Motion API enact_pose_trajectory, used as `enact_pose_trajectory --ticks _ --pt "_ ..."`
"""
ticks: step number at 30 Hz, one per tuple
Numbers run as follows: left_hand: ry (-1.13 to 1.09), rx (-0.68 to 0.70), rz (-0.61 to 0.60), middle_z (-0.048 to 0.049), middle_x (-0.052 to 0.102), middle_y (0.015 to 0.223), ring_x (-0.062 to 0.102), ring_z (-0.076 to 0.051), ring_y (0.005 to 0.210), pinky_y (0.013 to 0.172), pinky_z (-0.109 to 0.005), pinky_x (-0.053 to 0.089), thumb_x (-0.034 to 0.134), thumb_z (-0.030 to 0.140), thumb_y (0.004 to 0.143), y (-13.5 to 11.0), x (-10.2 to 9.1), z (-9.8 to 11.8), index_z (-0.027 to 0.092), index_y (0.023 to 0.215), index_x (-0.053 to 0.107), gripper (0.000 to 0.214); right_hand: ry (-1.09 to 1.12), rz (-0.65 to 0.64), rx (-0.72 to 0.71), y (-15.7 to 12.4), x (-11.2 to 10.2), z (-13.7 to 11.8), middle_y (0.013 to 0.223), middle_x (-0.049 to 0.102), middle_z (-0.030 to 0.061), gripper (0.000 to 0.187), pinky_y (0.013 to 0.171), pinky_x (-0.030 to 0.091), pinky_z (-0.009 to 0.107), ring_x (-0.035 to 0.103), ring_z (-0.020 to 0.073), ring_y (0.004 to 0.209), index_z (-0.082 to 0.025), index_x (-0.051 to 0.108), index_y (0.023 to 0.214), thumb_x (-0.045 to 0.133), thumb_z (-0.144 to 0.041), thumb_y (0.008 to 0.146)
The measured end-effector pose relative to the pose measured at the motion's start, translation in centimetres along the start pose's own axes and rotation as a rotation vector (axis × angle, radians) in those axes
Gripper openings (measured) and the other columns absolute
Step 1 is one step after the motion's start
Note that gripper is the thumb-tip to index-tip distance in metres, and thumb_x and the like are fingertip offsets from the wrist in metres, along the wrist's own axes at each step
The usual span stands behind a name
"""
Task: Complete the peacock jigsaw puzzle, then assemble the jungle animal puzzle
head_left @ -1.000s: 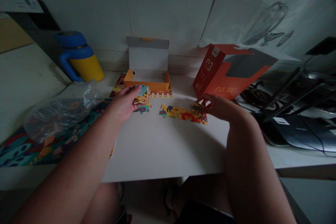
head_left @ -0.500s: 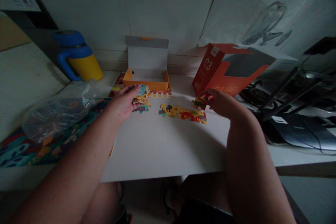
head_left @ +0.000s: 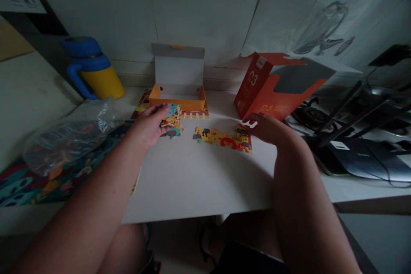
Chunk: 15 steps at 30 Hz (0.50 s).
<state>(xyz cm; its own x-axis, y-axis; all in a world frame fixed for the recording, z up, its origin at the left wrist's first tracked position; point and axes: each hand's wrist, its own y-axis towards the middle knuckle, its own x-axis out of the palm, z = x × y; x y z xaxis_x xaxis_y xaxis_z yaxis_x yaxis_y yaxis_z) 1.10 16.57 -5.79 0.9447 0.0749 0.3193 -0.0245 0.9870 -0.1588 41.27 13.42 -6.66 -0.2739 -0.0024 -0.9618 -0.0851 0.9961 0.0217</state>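
Observation:
My left hand (head_left: 152, 124) is closed around a small stack of puzzle pieces (head_left: 172, 113), light blue and yellow on top. Just below that stack, a loose puzzle piece (head_left: 174, 132) with a grey-and-teal picture lies on the table. A joined strip of puzzle pieces (head_left: 218, 138) with a red lion lies in the middle. At its upper right edge rests a dark green puzzle piece (head_left: 241, 129); whether it is interlocked I cannot tell. My right hand (head_left: 261, 126) hovers beside that piece, thumb and forefinger apart with white tabletop showing between them.
An open orange box (head_left: 178, 103) stands at the back on a printed sheet (head_left: 141, 105). Behind my right hand is a red carton (head_left: 257, 87). On the left are a blue-yellow jug (head_left: 101, 75) and a clear plastic bag (head_left: 70, 137). A gas stove (head_left: 308, 117) is at right.
The green piece has come down against the strip's upper right edge, and the fingers of my right hand have parted from it. My left hand keeps its stack.

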Motion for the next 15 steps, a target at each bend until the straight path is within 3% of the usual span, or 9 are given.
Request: enact_pose_trajectory --ticks 5,9,12,15 --pt "-0.005 0.011 0.013 -0.0053 0.076 0.108 0.074 -0.023 0.090 0.069 -0.035 0.065 0.089 0.030 0.083 -0.1 0.1 0.0 0.023 0.096 0.074 0.021 -0.061 -0.030 0.012 0.0 0.5 0.3 0.113 0.078 0.0097 0.030 0.074 0.058 0.034 0.074 0.0237 0.087 -0.024 0.077 0.119 0.077 -0.028 0.090" --pt "-0.010 0.018 0.004 -0.0060 0.077 0.108 0.074 -0.023 0.092 0.071 -0.035 0.065 0.093 0.031 0.079 0.1 -0.1 -0.2 0.023 0.097 0.074 0.027 -0.072 -0.018 -0.007 -0.4 0.0 -0.6 0.114 0.077 0.0113 0.029 0.075 0.059 0.036 0.073 0.0251 0.089 -0.024 0.077 0.120 0.074 -0.041 0.097" --pt "-0.013 0.028 -0.021 -0.0073 0.076 0.110 0.073 -0.023 0.092 0.071 -0.037 0.066 0.096 0.034 0.076 0.2 -0.2 -0.2 0.021 0.100 0.073 0.036 -0.047 -0.022 -0.057 -0.8 -0.5 -2.1 0.125 0.073 0.0155 0.044 0.088 0.060 0.043 0.073 0.0310 0.105 -0.022 0.074 0.128 0.078 -0.050 0.094" --pt "-0.005 0.019 -0.030 -0.0074 0.076 0.108 0.074 -0.022 0.091 0.071 -0.035 0.066 0.095 0.036 0.077 0.1 -0.2 -0.2 0.020 0.100 0.073 0.036 -0.023 -0.087 -0.200 -1.1 -0.4 -4.0 0.138 0.068 0.0160 0.059 0.108 0.055 0.050 0.065 0.0370 0.128 -0.025 0.073 0.133 0.089 -0.052 0.083"
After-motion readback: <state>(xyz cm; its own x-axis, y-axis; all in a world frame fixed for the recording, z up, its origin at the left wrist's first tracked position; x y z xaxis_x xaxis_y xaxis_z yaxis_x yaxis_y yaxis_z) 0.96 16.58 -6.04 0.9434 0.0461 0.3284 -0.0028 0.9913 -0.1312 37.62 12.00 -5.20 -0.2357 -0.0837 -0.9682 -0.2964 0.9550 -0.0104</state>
